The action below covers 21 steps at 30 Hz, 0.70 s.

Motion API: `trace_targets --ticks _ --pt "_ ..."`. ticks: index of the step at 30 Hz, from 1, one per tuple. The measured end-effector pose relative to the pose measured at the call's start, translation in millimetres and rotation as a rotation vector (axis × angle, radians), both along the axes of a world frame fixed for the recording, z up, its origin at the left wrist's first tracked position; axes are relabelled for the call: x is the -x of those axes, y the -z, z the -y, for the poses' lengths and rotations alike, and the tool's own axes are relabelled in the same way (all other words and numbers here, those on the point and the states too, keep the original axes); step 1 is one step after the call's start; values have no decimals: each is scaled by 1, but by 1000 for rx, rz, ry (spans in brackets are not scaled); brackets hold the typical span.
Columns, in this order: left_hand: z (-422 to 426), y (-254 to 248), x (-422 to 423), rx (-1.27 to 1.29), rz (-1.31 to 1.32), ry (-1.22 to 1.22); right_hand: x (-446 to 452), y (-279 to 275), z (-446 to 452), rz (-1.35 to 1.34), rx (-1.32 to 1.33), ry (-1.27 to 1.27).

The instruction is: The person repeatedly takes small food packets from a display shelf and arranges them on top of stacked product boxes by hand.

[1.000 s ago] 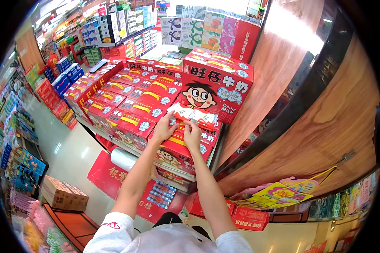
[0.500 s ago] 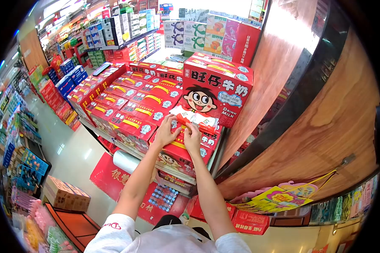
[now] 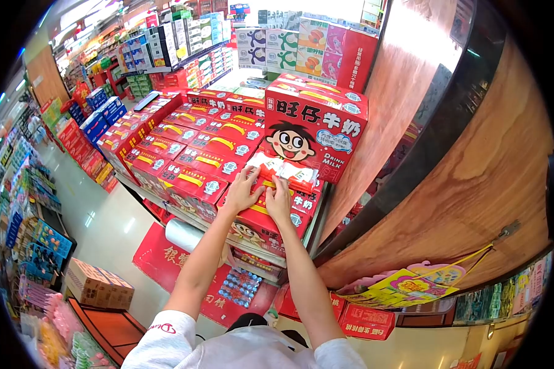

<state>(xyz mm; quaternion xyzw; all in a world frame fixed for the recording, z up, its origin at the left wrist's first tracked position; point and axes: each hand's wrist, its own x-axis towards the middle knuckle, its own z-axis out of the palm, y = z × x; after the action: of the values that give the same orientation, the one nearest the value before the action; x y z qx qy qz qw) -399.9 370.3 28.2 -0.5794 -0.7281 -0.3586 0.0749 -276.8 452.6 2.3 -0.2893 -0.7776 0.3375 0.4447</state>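
Red-and-white wrapped packets (image 3: pixel 283 172) lie in a row on a red milk carton, up against the front of a larger upright red milk box (image 3: pixel 317 132). The fingers of my left hand (image 3: pixel 243 192) are spread, their tips at the left end of the packets. My right hand (image 3: pixel 279 200) has its fingers stretched out, the tips touching the near edge of the packets around the middle. Neither hand is wrapped round anything. Beneath both hands is a red milk carton (image 3: pixel 261 230) with a yellow handle; the hands cover part of its top.
Rows of red milk cartons (image 3: pixel 194 157) fill the display to the left, with a dark phone-like object (image 3: pixel 146 101) on them. A wood-grain pillar (image 3: pixel 388 117) rises close on the right. A clear plastic roll (image 3: pixel 183 234) and a pack of bottles (image 3: pixel 240 287) sit low in front.
The view has shifted very slightly. My hands stay at the near edge of the packets, and the packets lie where they were.
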Motion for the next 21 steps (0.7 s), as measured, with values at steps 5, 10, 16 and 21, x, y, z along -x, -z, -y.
trace_targets --ticks 5,10,16,21 --pt "-2 1 2 20 -31 -9 -4 -9 3 95 121 -25" --pt "-1 -1 1 40 -33 -19 -2 -7 4 82 77 14" --pt "-1 0 2 27 6 0 -3 -11 6 35 105 14" --pt "-2 -1 1 -36 61 -13 -5 -10 3 13 109 -36"
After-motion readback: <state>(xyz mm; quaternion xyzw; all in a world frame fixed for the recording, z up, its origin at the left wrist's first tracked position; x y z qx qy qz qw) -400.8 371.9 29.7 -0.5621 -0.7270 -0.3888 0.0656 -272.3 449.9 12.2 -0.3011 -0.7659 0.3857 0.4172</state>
